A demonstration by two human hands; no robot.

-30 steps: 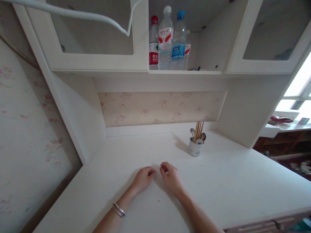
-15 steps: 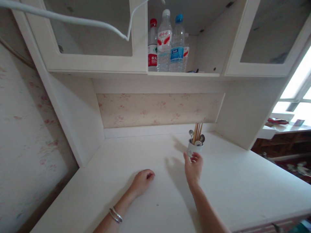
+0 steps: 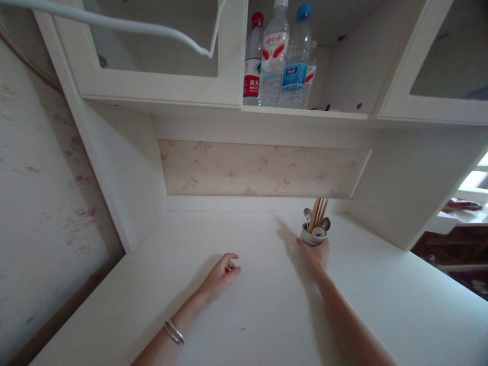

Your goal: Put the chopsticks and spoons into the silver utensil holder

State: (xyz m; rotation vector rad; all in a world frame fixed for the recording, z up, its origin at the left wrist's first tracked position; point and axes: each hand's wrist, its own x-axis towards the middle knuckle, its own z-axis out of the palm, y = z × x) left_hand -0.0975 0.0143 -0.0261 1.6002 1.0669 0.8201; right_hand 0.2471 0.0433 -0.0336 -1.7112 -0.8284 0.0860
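A white utensil cup [image 3: 308,240] stands toward the back right of the white counter. Wooden chopsticks [image 3: 317,214] and several metal spoons [image 3: 326,223] stick up out of it. My right hand [image 3: 317,254] is wrapped round the cup's near side, thumb at its left; the fingers on the far right are partly hidden. On the counter to the left, my left hand [image 3: 223,274] hovers or rests with thumb and fingers apart, holding nothing. Two silver bangles [image 3: 174,332] circle the left wrist.
Plastic bottles [image 3: 272,66] stand in the open middle of the wall cabinet [image 3: 152,96] overhead. A white cable [image 3: 168,31] hangs across the upper left. The counter [image 3: 213,229] has side panels left and right, and a wallpapered back [image 3: 244,170].
My right hand has reached forward and closed round the utensil cup. The fingers of my left hand have spread from a curled shape. The view has shifted a little.
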